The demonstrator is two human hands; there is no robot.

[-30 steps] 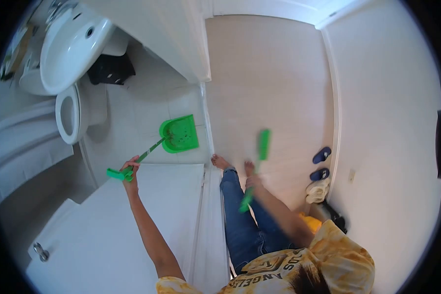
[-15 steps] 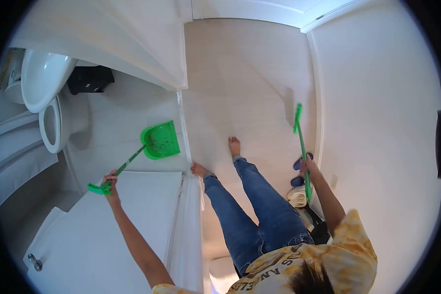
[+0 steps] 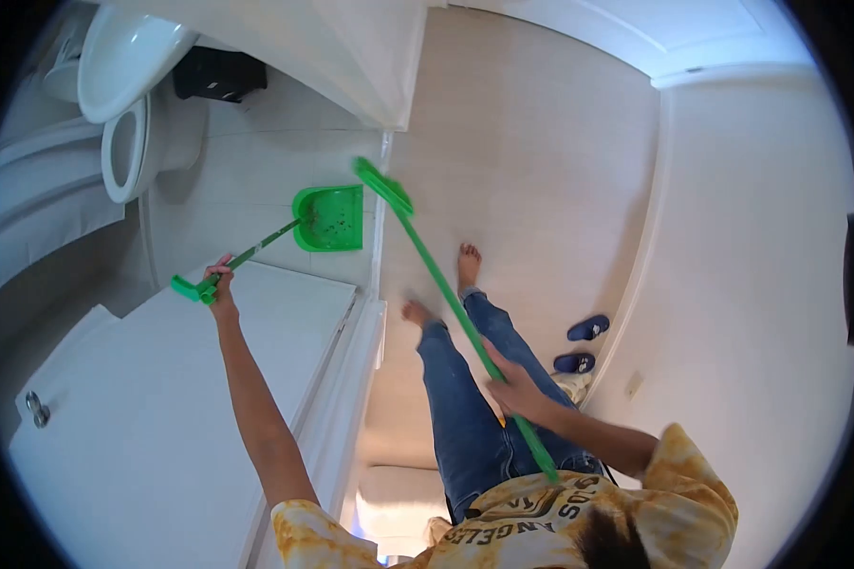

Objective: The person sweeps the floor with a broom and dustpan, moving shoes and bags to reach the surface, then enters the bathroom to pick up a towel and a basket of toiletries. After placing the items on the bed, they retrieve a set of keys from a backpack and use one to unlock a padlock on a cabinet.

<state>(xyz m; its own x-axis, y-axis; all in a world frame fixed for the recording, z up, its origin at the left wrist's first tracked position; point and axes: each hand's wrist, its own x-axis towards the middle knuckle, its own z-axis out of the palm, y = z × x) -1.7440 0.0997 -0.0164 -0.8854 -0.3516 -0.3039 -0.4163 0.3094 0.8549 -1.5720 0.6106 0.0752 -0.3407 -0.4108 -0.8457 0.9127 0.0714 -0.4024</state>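
My left hand is wrapped round the upper end of the green handle of a dustpan. The pan lies on the tiled floor beside the threshold, with dark debris in it. My right hand grips the long green stick of a broom, which slants across in front of my legs. The broom's green head, a little blurred, is over the threshold, above and right of the dustpan and apart from it.
A white door with a metal knob stands at the left. Beyond it are a toilet, a sink and a black bin. Blue slippers lie by the right wall. My bare feet are on the floor.
The broom has swung from the right wall to the left, toward the dustpan, with my right hand following. The view has shifted. My left hand keeps its hold on the dustpan handle.
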